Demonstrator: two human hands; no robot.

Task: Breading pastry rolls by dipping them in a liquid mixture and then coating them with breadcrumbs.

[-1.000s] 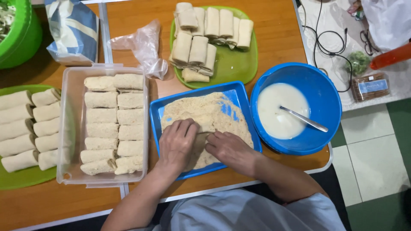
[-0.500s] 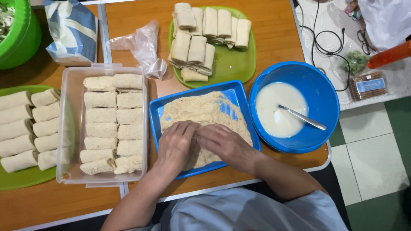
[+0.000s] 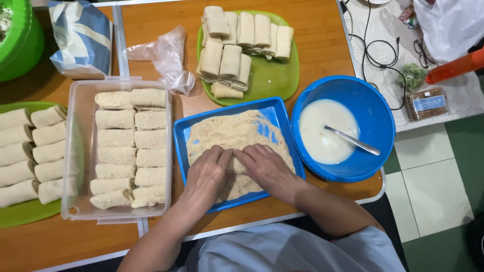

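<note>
Both hands are pressing down together in the blue tray (image 3: 280, 117) of breadcrumbs (image 3: 229, 132). The left hand (image 3: 205, 177) is lying palm down, fingers curled over one end of a roll (image 3: 235, 165). The right hand (image 3: 266, 168) is cupping the other end, fingers bent around it. Only a small strip of the roll is showing between the fingertips; it is sitting on the crumbs near the middle of the tray, mostly covered by the hands.

Just right of the tray a blue bowl (image 3: 370, 100) is holding white batter (image 3: 322, 130) with a spoon (image 3: 353, 141) leaning in it. Above the tray a green plate (image 3: 275, 83) is carrying plain rolls (image 3: 237, 45). Left of the tray a clear plastic container (image 3: 75, 151) is holding two columns of crumbed rolls (image 3: 130, 146). Farther left, another green plate (image 3: 22, 214) with more rolls is lying at the frame edge. A crumpled plastic bag (image 3: 164, 55) is sitting between the container and the upper plate. Everything is resting on a wooden table (image 3: 166, 20).
</note>
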